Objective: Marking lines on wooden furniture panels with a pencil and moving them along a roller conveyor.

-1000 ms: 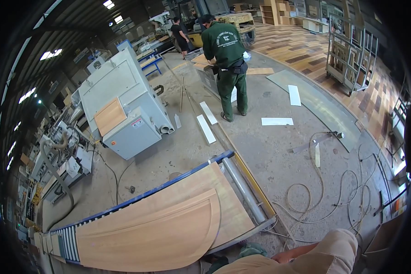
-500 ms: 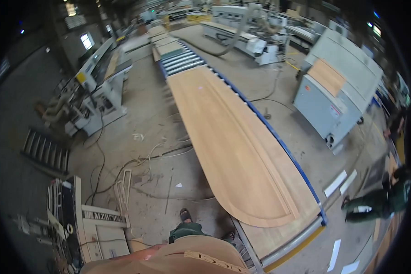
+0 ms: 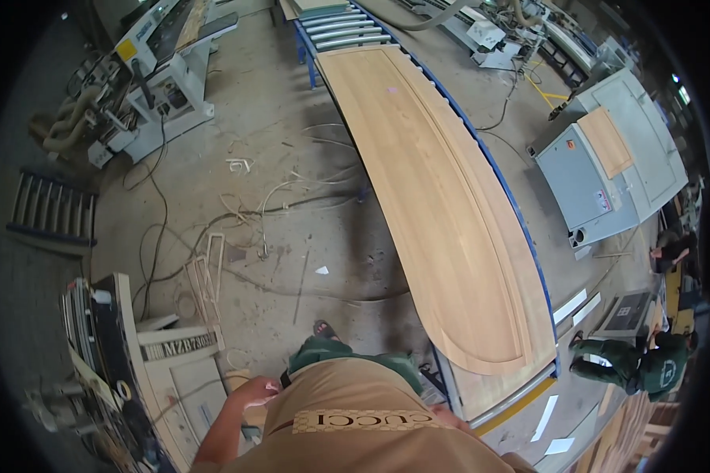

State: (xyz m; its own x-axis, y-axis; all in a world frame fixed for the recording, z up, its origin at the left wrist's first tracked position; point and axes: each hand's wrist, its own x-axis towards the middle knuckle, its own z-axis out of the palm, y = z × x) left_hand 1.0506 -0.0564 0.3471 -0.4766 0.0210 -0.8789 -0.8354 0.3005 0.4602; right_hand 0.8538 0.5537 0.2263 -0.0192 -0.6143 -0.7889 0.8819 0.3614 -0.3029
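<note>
Tan shirt and green trousers fill the lower edge as a person stands beside a long conveyor carrying a wooden door panel.

The left hand (image 3: 252, 392) hangs by the hip, fingers loosely curled on nothing; whether its grip is fully released cannot be told. The right hand is hidden behind the body. Just ahead to the right, the pale wooden door panel (image 3: 442, 197) lies flat on the blue-edged roller conveyor (image 3: 521, 213), its rounded end nearest, so the rollers carry its length. Cables (image 3: 276, 205) trail over the concrete floor (image 3: 292, 118). Farther off stand a grey machine (image 3: 607, 173) and a white machine (image 3: 158, 71). A crouching person in green (image 3: 639, 364) is partly cut off at the right.
</note>
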